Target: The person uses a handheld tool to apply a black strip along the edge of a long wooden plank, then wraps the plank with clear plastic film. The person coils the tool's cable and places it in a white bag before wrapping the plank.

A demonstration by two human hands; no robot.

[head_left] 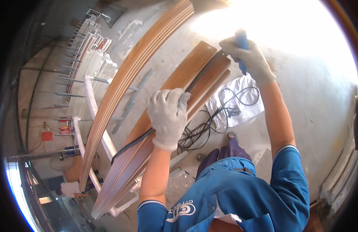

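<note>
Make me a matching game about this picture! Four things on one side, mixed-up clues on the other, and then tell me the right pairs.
Things:
1. left hand in a pale grey glove
2. right hand in a pale grey glove
3. thin black looped cable
4. short-sleeved cloth shirt

Clues:
A. closed around a blue tool
B. blue, with white-edged sleeves
C. on top of long brown wood-coloured profiles
D. low down, partly over a crumpled silvery sheet

Right pairs: 1-C, 2-A, 3-D, 4-B.
</note>
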